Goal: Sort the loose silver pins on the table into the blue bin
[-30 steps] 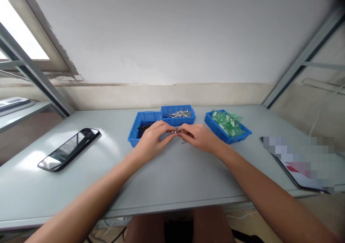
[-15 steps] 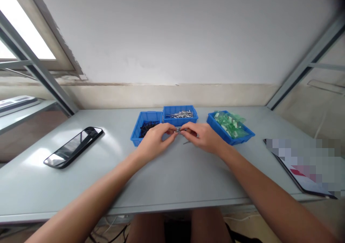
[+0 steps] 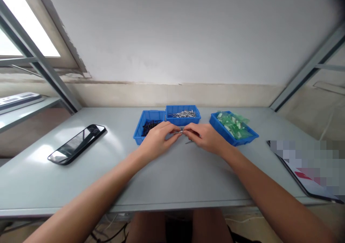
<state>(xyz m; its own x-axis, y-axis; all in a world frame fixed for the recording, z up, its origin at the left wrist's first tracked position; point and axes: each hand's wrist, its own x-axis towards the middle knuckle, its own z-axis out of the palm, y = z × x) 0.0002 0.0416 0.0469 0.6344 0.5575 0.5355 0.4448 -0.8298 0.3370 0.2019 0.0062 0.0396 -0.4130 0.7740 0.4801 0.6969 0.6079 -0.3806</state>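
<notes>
My left hand (image 3: 157, 140) and my right hand (image 3: 206, 138) meet at the middle of the grey table (image 3: 172, 171), just in front of the blue bins. Both pinch a small silvery metal piece (image 3: 180, 131) between their fingertips. Behind my left hand stands a blue bin of small black parts (image 3: 147, 127). A second blue bin with silvery metal pins (image 3: 183, 114) stands behind the fingertips. To the right of my right hand a third blue bin holds green plastic packets (image 3: 233, 126).
A black phone (image 3: 77, 143) lies screen up on the left of the table. A dark clipboard with blurred papers (image 3: 307, 164) lies at the right edge. Grey frame posts rise at both back corners, and a wall stands close behind the table.
The view has shifted slightly, so everything sits a little more to the right. My hands stay together, pinching the small metal piece, with only slight finger movement.
</notes>
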